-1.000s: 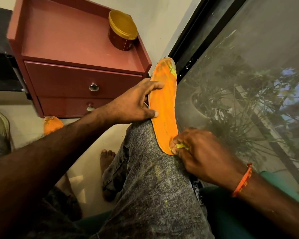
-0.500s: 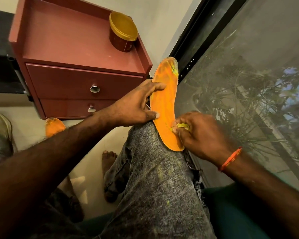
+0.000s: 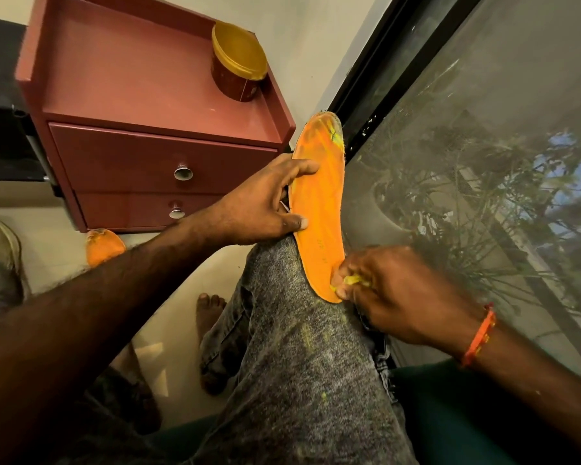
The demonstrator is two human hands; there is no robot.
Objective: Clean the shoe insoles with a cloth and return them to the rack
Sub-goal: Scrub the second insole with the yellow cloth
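Your left hand (image 3: 262, 203) holds the orange insole (image 3: 319, 209) by its left edge, with the thumb pressed on the orange face lower down and the first finger laid across it higher up; your other fingers go behind the insole, so you cannot see them. The insole rests on your knee (image 3: 282, 297) in grey jeans, with its heel end down by your right hand and its toe end pointing up, past your left fingertips, toward the dark window frame (image 3: 383, 78). There is a yellow-green smear near the toe end. Your right hand (image 3: 403, 297) is closed around a small yellow cloth (image 3: 353, 280), and its fingertips press the cloth on the heel end. Only a little bit of the cloth peeks out between the fingers; the rest is hidden in your fist, and this hand looks a bit blurry. An orange thread band (image 3: 480, 337) sits on your right wrist. Left of your left hand stands a red drawer cabinet (image 3: 141, 156) with a gold-lidded jar (image 3: 237, 67) on top. Under your left arm, a second orange insole (image 3: 103, 245) lies on the floor, mostly hidden by the arm. Your bare foot (image 3: 210, 310) shows below, partly covered by the jeans.
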